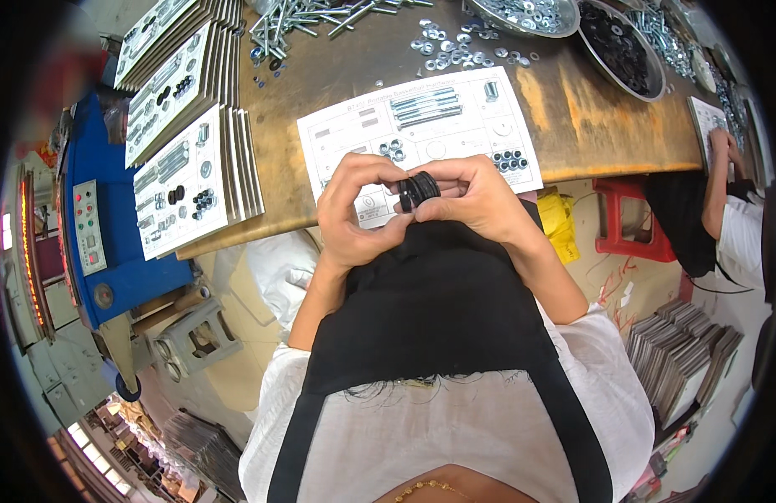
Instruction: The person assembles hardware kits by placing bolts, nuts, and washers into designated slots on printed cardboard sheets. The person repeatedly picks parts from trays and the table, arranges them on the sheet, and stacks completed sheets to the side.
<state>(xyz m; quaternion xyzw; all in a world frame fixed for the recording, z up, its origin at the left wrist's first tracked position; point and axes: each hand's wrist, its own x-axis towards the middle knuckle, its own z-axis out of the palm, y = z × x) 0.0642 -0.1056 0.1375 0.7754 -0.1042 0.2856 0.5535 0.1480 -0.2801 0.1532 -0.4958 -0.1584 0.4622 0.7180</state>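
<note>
A: What do the hands have?
B: The left hand [354,205] and the right hand [476,197] meet at the near edge of the wooden desk [572,117], and both pinch a small stack of black washers [419,189] between the fingertips. Left thumb and forefinger close on one end, right fingers grip the other. The stack sits right between the two hands, just above the black apron [438,302].

A: And under them?
B: A white rectangular card [421,126] printed with grey outlines of parts lies flat on the desk just beyond the hands. Some outlines are already filled: a cluster of silver nuts [392,149] just past the left hand, black washers [510,158] past the right.

A: Any more cards?
B: Yes, well left of the left hand, stacks of filled white cards [182,180] lean in rows, each carrying bolts and small black pieces.

A: Loose stock?
B: Far beyond the hands, loose bolts [308,17], scattered silver washers [446,50], and a round metal bowl of black washers [620,46]. To the far right, another person's hand [721,142] rests on another card.
</note>
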